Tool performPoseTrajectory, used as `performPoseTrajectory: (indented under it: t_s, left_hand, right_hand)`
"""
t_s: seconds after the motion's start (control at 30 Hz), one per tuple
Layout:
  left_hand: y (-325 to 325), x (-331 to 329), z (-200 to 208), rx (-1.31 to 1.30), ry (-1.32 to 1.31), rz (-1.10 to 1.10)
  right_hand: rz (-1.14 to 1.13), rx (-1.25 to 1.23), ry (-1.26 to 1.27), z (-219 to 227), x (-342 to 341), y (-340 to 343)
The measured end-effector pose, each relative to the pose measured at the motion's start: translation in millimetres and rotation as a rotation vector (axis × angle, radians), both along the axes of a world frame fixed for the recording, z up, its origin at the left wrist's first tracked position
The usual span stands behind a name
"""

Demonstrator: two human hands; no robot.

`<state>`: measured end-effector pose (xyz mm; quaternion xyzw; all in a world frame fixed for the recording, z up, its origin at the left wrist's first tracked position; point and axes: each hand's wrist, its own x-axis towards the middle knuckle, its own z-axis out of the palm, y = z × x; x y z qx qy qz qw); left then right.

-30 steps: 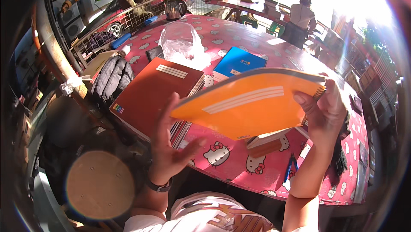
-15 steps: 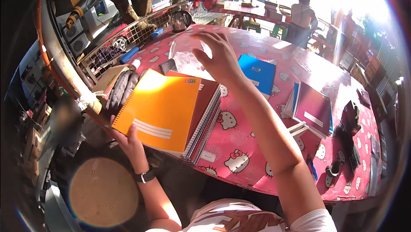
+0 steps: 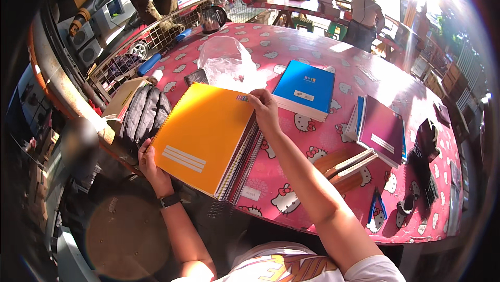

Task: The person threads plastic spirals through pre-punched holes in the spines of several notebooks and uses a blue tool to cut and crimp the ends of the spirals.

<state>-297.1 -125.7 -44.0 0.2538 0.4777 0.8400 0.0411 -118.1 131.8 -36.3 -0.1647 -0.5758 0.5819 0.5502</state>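
Note:
An orange spiral notebook lies tilted over the near-left edge of the table, on top of a stack of other spiral notebooks. My left hand grips its lower left edge, thumb on the cover. At the upper right corner my right hand pinches the same notebook between thumb and fingers. Just beyond my right hand sits a blue notebook stack. A clear plastic bag rests crumpled behind the orange notebook, beside a dark box-like object.
The pink patterned table also bears a purple notebook pile, blue-handled scissors, a watch-like band and a kettle. A grey bag stands at the left edge. A round stool is below. Another person is far off.
My right hand has come down from above the plastic bag onto the orange notebook's upper right corner. The notebook has shifted slightly right. My left hand keeps its hold.

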Motion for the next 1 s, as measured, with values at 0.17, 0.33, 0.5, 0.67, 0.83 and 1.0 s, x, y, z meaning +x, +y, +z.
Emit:
performPoseTrajectory:
  t_s: [0.17,0.33,0.5,0.67,0.83,1.0]
  left_hand:
    - [0.1,-6.9,-4.0,-0.239,0.229,0.212]
    - [-15.9,21.3,39.5,-0.271,0.236,0.377]
    - [-41.4,110.9,98.2,0.248,0.861,0.033]
    - [41.9,245.5,53.6,-0.002,0.603,-0.609]
    - [130.1,320.9,0.5,-0.396,0.703,-0.92]
    - [148.8,311.6,12.5,-0.447,0.69,-1.041]
  right_hand:
    - [-0.226,-0.012,-0.226,19.7,4.0,-19.0]
    - [-0.172,0.37,-0.415,83.6,87.8,-76.5]
    - [-0.4,0.387,-0.406,86.8,283.1,-5.0]
    - [-0.589,0.537,-1.333,11.4,391.8,42.5]
    - [-0.716,0.772,-1.306,-31.6,408.4,26.6]
    - [-0.79,0.597,-1.174,9.1,423.1,26.3]
